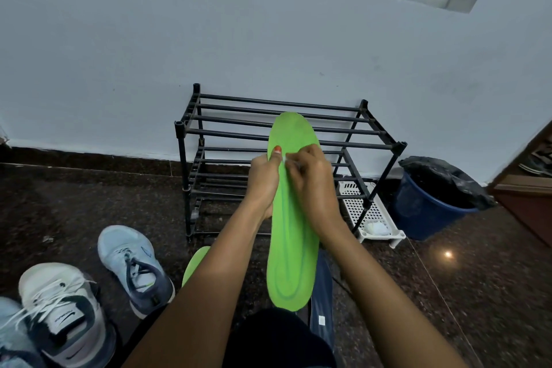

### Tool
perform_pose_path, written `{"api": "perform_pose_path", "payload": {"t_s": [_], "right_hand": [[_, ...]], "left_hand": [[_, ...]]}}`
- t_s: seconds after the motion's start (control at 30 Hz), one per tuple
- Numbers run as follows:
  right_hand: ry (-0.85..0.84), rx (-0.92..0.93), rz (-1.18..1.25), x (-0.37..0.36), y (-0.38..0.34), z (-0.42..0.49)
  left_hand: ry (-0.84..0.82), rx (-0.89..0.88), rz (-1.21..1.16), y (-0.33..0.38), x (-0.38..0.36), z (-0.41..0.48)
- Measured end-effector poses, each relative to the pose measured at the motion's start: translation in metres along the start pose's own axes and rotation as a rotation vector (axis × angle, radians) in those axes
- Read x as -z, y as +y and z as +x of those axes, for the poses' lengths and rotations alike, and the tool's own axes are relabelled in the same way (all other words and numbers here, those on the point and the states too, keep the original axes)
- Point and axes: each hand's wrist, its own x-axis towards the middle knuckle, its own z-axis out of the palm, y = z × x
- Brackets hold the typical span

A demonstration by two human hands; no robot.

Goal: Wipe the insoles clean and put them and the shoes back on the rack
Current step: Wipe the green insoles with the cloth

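Down on the dark floor at the left, three loose shoes wait: a pale blue shoe cut off by the corner, a white and grey sneaker and a light blue sneaker. All lie well apart from the rack, presumably so their linings could come out. Just right of them a second insole lies low, half hidden behind the forearm.

The left hand grips the green insole by its edge, thumb laid across the front face, which keeps it upright and firm enough to rub against. The right hand has its fingers bunched, pinching a small white wipe against the insole's upper part. The wipe is too blurred to say what it is made of.

Behind them the black rack stands against the wall. With the shoes down on the floor, I judge the wiping is under way and nothing has gone back. Further right a white perforated tray sits at the rack's foot, and a blue bin with a dark liner stands near.
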Motion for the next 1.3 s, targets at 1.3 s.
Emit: {"api": "perform_pose_path", "payload": {"t_s": [1.3], "right_hand": [[0.009,-0.054,-0.128,-0.018,-0.012,-0.022]], "left_hand": [[0.149,0.066,-0.153,-0.001,0.002,0.009]]}}
